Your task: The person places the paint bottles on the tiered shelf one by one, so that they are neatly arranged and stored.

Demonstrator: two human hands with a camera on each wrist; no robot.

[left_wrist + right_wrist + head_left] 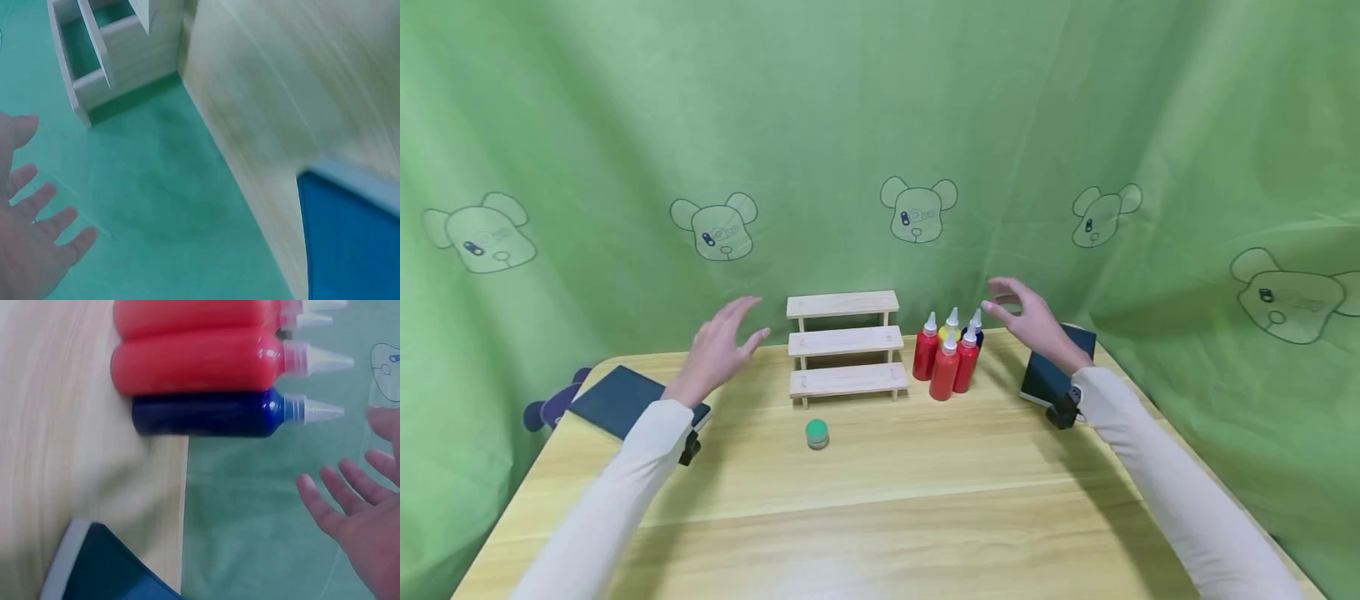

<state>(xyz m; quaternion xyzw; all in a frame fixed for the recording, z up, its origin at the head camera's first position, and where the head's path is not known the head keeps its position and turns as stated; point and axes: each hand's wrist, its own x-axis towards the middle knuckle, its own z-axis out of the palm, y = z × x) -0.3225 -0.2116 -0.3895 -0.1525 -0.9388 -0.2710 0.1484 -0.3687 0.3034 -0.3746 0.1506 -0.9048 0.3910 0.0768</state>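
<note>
My left hand (718,346) hovers left of a three-step wooden shelf (846,340), fingers spread apart and holding nothing. Its palm and fingers also show at the edge of the left wrist view. To the right, my right hand (1026,317) is raised just beside a cluster of squeeze bottles with white pointed caps, its fingers loosely bent around nothing. The cluster has several red bottles (944,371), a yellow bottle (950,333) partly hidden behind them, and a dark blue bottle (206,414) nearest that hand. In front of the shelf stands a small jar with a green lid (817,431).
A dark blue book (621,400) lies at the table's left, partly under the left forearm. Another dark book (1047,379) lies beneath the right wrist. Behind the wooden table (880,517) hangs a green curtain (820,125) with bear-head prints. Something purple (556,406) shows past the left edge.
</note>
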